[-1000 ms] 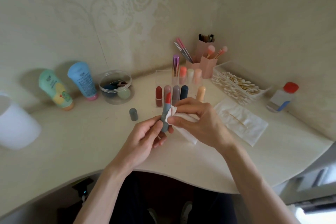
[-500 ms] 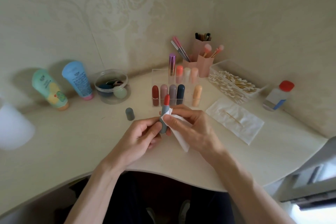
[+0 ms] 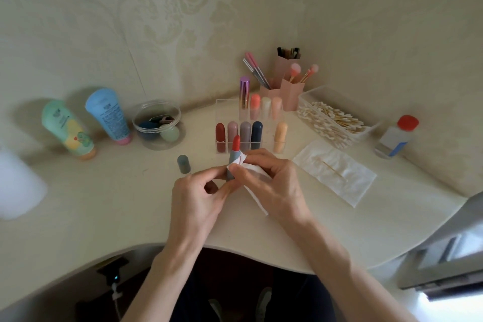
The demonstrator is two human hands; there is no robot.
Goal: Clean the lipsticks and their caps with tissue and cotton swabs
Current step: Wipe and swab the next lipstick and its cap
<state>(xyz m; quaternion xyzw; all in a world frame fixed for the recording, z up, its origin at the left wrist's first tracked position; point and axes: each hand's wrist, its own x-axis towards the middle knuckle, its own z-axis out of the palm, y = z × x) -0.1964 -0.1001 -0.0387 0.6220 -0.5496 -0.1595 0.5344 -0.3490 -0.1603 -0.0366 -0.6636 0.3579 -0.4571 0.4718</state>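
Just in front of the clear organizer [image 3: 222, 112], the left hand [image 3: 198, 193] pinches the lipstick [image 3: 233, 158] upright while right hand [image 3: 271, 180] fingers press tissue [image 3: 251, 178] against its barrel. Wiping seems underway; the cap [image 3: 183, 164] likely follows.

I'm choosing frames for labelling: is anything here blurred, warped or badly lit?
Head view: the lipstick, left hand and right hand are fairly sharp; the white cup at the left edge is smeared and washed out; wide-angle distortion bows the desk edge; soft light, the green tube casting a faint shadow on the wall; glare at bottom right.
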